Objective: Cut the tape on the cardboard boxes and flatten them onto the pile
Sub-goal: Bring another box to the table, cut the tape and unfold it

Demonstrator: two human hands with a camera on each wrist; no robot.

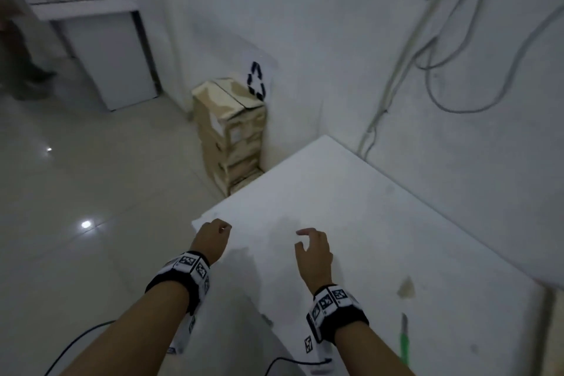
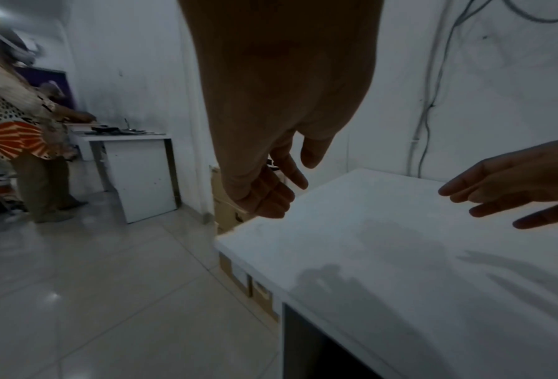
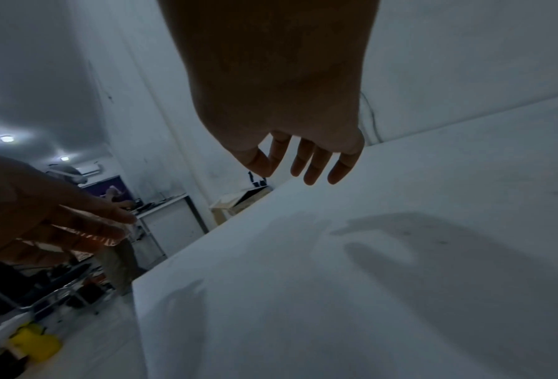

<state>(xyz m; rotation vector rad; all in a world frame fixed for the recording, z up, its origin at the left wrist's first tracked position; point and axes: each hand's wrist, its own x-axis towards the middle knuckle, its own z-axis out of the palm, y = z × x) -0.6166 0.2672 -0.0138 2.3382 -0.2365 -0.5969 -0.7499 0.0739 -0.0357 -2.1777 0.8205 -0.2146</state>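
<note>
A stack of cardboard boxes (image 1: 229,131) stands on the floor in the wall corner, under a recycling sign (image 1: 256,81), just beyond the far corner of the white table (image 1: 381,207). My left hand (image 1: 217,230) hovers over the table's left corner with its fingers loosely curled and nothing in it. Over the tabletop, my right hand (image 1: 309,243) also hangs empty with relaxed fingers. A green-handled cutter (image 1: 404,339) lies on the table to the right of my right wrist. In the wrist views, the left hand (image 2: 271,189) and right hand (image 3: 303,164) are both empty, and the top box (image 3: 238,202) shows past the table.
A small brownish scrap (image 1: 406,287) lies on the table near the cutter. Cables (image 1: 442,40) hang on the right wall. Another person (image 2: 27,143) stands at a second white table (image 1: 91,12) at the far left. A black cord (image 1: 76,342) runs over the glossy tiled floor.
</note>
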